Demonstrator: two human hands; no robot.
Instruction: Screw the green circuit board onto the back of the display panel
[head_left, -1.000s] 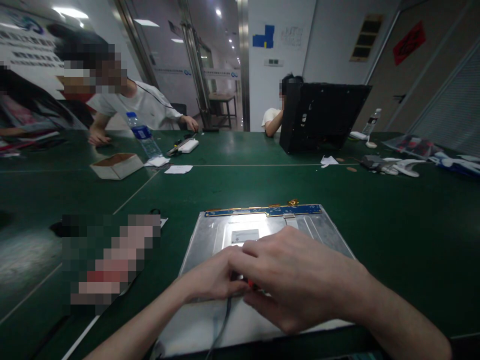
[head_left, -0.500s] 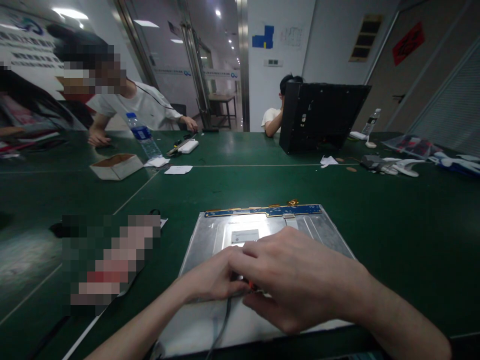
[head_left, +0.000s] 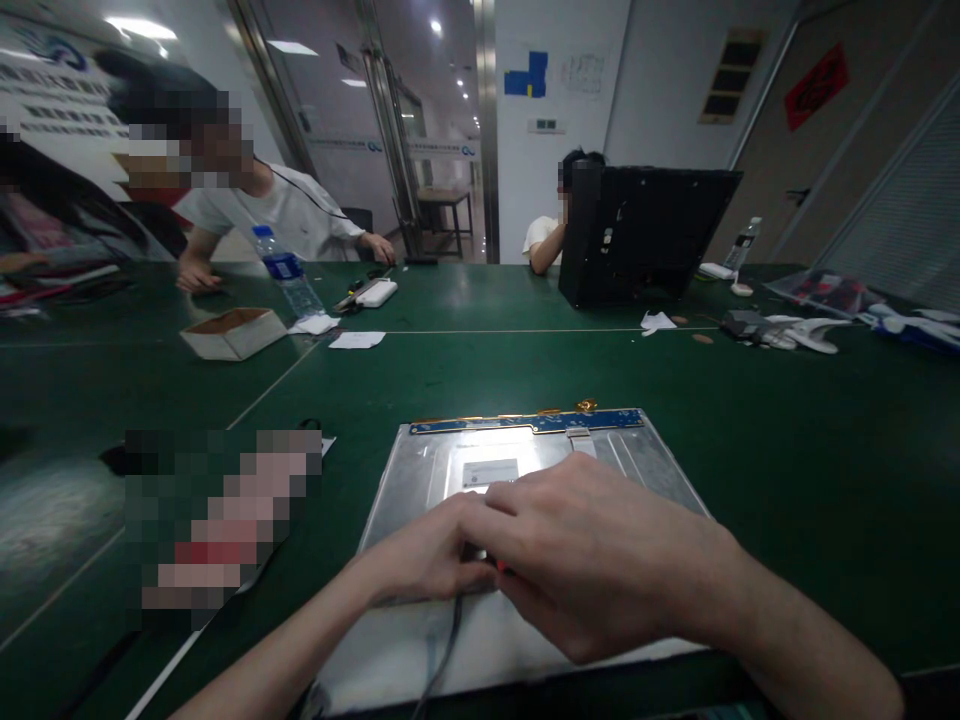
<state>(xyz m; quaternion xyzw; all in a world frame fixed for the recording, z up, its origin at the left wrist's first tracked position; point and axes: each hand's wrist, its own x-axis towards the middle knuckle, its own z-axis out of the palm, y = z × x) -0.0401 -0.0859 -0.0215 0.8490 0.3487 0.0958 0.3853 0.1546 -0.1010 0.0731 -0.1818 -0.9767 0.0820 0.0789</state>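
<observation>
A flat display panel (head_left: pixel 420 475) with a silver metal back lies on the green table in front of me, and a narrow blue circuit board (head_left: pixel 480 424) runs along its far edge. Both my hands meet over the panel's near half. The fingers of my left hand (head_left: pixel 431 550) are closed, and a thin black cable (head_left: pixel 450 650) hangs down from them towards me. My right hand (head_left: pixel 592 555) is closed in a pinch against the left. A small red piece (head_left: pixel 502 566) shows between the two hands; the fingertips hide the rest.
A pixelated card with a strap (head_left: pixel 225 520) lies to the left. Farther off are an open box (head_left: pixel 236 335), a water bottle (head_left: pixel 289 272), and white paper (head_left: pixel 357 340). A large black monitor-like case (head_left: pixel 652 235) stands across the table. Other people sit opposite.
My right thumb has drawn in slightly towards its fingers and the red piece. My left hand and the panel stay in place.
</observation>
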